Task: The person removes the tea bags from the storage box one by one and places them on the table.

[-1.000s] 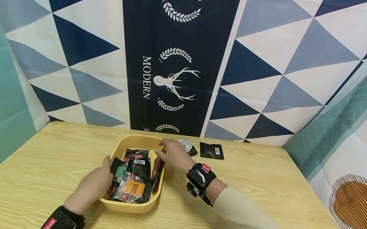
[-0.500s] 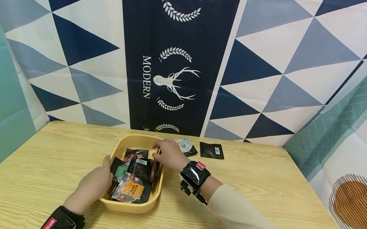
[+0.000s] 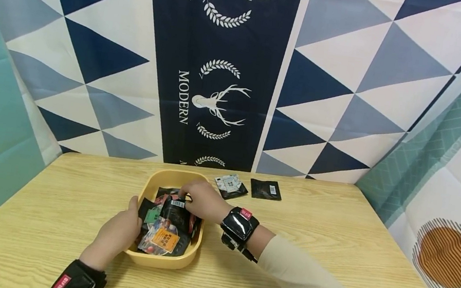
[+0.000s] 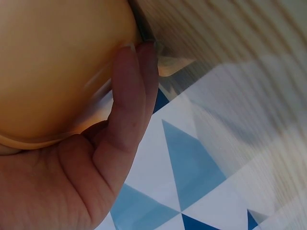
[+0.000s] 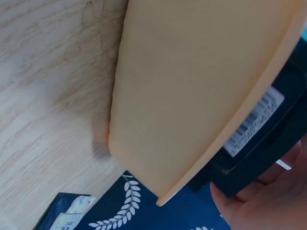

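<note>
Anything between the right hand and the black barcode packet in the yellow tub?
Nothing visible: the right hand reaches over the right side of the yellow tub and pinches the black packet directly.

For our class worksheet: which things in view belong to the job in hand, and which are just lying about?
Seemingly part of the job:
yellow bin
left hand, gripping it
right hand
barcoded black packet it pinches
orange-labelled packet inside the bin

Probably lying about, untouched:
pale-fronted packet on the table
second black packet beside that
</note>
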Demonstrator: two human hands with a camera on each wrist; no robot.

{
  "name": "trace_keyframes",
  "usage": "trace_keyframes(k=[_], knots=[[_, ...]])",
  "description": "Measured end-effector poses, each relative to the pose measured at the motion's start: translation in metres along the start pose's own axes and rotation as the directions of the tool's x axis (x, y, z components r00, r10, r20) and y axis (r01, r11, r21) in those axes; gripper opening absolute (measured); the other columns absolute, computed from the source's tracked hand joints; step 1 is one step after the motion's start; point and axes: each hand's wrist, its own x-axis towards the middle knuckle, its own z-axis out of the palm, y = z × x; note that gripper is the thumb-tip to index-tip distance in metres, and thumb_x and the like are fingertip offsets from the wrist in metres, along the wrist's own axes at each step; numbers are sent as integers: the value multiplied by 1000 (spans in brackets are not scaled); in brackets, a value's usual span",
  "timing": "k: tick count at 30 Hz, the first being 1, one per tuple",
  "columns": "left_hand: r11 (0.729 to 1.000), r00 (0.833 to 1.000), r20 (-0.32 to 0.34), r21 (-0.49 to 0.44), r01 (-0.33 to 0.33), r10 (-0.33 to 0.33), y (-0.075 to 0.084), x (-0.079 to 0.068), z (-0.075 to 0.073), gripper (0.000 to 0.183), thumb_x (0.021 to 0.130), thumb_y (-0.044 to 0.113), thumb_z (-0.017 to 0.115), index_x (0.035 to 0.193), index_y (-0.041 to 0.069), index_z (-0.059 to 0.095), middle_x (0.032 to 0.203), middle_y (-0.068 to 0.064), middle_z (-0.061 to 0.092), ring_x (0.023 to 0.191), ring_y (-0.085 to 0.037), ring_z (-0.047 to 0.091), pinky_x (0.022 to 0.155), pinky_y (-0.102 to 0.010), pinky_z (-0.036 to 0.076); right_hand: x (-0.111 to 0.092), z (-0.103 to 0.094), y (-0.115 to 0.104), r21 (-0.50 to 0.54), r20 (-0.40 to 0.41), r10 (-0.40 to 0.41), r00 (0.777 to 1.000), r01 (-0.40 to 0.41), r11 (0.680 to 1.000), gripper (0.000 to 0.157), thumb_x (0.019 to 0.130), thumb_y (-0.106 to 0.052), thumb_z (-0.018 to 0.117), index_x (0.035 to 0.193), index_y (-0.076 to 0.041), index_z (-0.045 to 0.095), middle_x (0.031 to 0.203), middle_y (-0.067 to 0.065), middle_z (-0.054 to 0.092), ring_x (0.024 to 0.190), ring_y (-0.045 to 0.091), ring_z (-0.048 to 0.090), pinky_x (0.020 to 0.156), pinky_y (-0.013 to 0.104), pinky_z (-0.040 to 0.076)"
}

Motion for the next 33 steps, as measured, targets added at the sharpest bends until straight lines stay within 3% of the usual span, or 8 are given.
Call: trace_keyframes(k=[8,16,21,25,33], knots=[[1000,1000,-16,11,-20,20,0,0,0,60,96,11,40,141,-16,11,57,-8,53,47,-15,49,42,-28,32,-4,2,-12,-29,8,-17,1000,17,999,26,87,-7,60,112,-12,66,114,0,65,109,14,58,94,28,45],[1000,1000,-9,17,-8,8,1,0,-1,60,96,11,39,141,-17,12,59,-10,55,48,-16,50,43,-28,33,-12,4,-22,-20,76,-12,997,13,1000,43,86,9,48,120,-14,61,127,0,58,110,9,55,88,21,47],[1000,1000,-11,21,-13,14,1,0,0,60,96,11,39,141,-17,11,60,-10,55,49,-16,51,43,-29,34,-17,7,-25,-47,67,-42,997,45,998,41,89,6,47,121,-16,60,130,2,54,116,12,55,92,24,46],[1000,999,-23,19,-22,22,0,-2,1,59,95,11,39,140,-17,12,56,-7,52,46,-16,48,42,-28,32,-22,8,-26,-68,54,-62,997,65,996,39,93,0,46,126,-17,56,134,6,48,111,14,58,84,20,49],[998,998,-22,-18,-52,51,-1,-3,0,60,94,9,38,140,-19,11,55,-6,49,46,-16,45,43,-27,29,-31,10,-35,-125,111,-8,994,22,992,62,90,-5,54,145,-20,30,138,9,46,104,18,61,65,23,50]])
